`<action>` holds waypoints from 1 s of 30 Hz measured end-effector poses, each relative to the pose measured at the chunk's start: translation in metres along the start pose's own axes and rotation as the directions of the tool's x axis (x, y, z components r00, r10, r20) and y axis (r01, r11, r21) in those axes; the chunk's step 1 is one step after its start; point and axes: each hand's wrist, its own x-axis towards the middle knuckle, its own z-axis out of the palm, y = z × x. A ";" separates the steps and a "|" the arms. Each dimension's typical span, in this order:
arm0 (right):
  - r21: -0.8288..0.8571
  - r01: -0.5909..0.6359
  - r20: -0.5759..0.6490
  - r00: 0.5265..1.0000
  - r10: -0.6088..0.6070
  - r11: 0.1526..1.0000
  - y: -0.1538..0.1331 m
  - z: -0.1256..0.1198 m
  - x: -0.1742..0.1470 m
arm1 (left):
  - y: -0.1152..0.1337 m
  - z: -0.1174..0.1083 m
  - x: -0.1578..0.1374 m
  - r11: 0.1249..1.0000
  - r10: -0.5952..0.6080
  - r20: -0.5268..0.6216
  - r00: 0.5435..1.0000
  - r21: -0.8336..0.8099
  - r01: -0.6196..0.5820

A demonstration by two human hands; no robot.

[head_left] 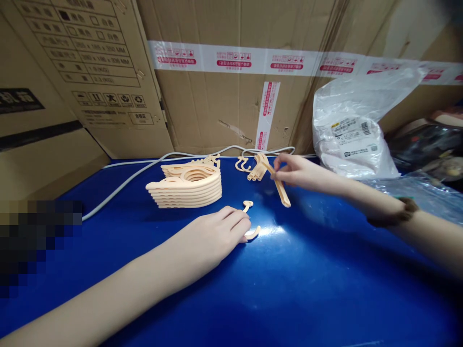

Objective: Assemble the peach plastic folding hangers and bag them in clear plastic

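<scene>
My left hand (226, 230) is closed with its fingertips on a cream plastic hanger hook (253, 234) low over the blue table. The hook's curved end and its small rounded end show past my fingers, and its middle is hidden. Pinched in my right hand (294, 172) is a slim cream hanger arm (283, 193), slanting down toward me. Just left of that hand lie a small group of similar hanger arms (257, 168) and loose hooks (243, 165). A neat stack of cream hanger pieces (186, 190) sits beyond my left hand.
Cardboard boxes (224, 106) with printed tape wall off the back of the blue table (253, 299). A pale cable (119, 190) runs along the left and rear. At the back right stands a white plastic bag (352, 140) with a label, beside clear plastic wrapping (427, 195).
</scene>
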 end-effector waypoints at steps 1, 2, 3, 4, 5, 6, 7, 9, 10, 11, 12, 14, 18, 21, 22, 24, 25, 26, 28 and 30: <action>0.004 0.020 0.033 0.999 -0.020 1.000 -0.002 0.005 -0.012 | 0.000 0.001 0.000 1.000 0.007 -0.005 1.000 0.013 -0.007; -0.001 0.044 0.073 0.996 -0.043 0.999 -0.004 0.010 -0.023 | 0.000 0.001 0.000 1.000 0.013 -0.011 1.000 0.027 -0.013; -0.048 0.073 0.117 0.991 -0.067 0.996 -0.007 0.014 -0.033 | 0.000 0.001 0.001 0.999 0.020 -0.021 1.000 0.042 -0.019; -0.098 0.091 0.138 0.987 -0.077 0.991 -0.009 0.018 -0.041 | 0.000 0.001 0.002 0.998 0.026 -0.031 0.999 0.055 -0.025; -0.139 0.102 0.148 0.986 -0.081 0.985 -0.012 0.021 -0.048 | 0.001 0.000 0.002 0.998 0.032 -0.039 0.999 0.063 -0.030; -0.178 0.108 0.152 0.985 -0.081 0.978 -0.015 0.023 -0.054 | 0.001 -0.001 0.003 0.997 0.033 -0.045 0.998 0.066 -0.030; -0.204 0.110 0.151 0.985 -0.080 0.973 -0.018 0.024 -0.058 | 0.002 -0.002 0.003 0.997 0.030 -0.045 0.999 0.065 -0.027; -0.219 0.117 0.168 0.982 -0.081 0.969 -0.022 0.026 -0.063 | 0.003 -0.004 0.004 0.998 0.021 -0.042 0.999 0.065 -0.018; -0.215 0.120 0.179 0.980 -0.082 0.969 -0.024 0.027 -0.064 | 0.003 -0.004 0.004 0.998 0.016 -0.043 0.999 0.067 -0.014; -0.207 0.121 0.189 0.979 -0.081 0.971 -0.025 0.028 -0.065 | 0.004 -0.005 0.005 0.997 0.015 -0.049 0.999 0.071 -0.011; -0.197 0.119 0.192 0.978 -0.080 0.973 -0.026 0.028 -0.066 | 0.004 -0.005 0.005 0.997 0.014 -0.057 0.998 0.076 -0.009; -0.180 0.110 0.185 0.980 -0.076 0.978 -0.027 0.031 -0.068 | 0.004 -0.005 0.005 0.997 0.012 -0.072 0.997 0.083 -0.006; -0.135 0.126 0.172 0.980 -0.102 0.983 -0.025 0.035 -0.069 | 0.005 -0.005 0.006 0.999 0.020 -0.075 0.997 0.035 -0.017; -0.146 0.156 0.158 0.978 -0.133 0.977 -0.023 0.038 -0.069 | 0.004 -0.005 0.005 0.999 0.037 -0.078 0.996 -0.036 -0.040; -0.162 0.167 0.144 0.979 -0.144 0.973 -0.023 0.039 -0.069 | 0.004 -0.006 0.005 0.997 0.044 -0.081 0.996 -0.054 -0.048; -0.206 0.194 0.091 0.980 -0.179 0.959 -0.022 0.039 -0.069 | 0.004 -0.007 0.004 0.995 0.055 -0.092 0.994 -0.075 -0.062; -0.231 0.216 0.058 0.976 -0.208 0.949 -0.022 0.039 -0.069 | 0.004 -0.008 0.004 0.995 0.065 -0.101 0.993 -0.073 -0.073; -0.257 0.246 0.026 0.968 -0.248 0.934 -0.022 0.039 -0.070 | 0.005 -0.009 0.004 0.994 0.080 -0.109 0.991 -0.063 -0.088; -0.327 0.343 -0.013 0.930 -0.367 0.881 -0.023 0.038 -0.071 | 0.007 -0.012 0.004 0.991 0.125 -0.125 0.984 -0.023 -0.129; -0.429 0.470 -0.008 0.852 -0.523 0.771 -0.024 0.037 -0.073 | 0.011 -0.015 0.005 0.984 0.178 -0.151 0.972 0.026 -0.176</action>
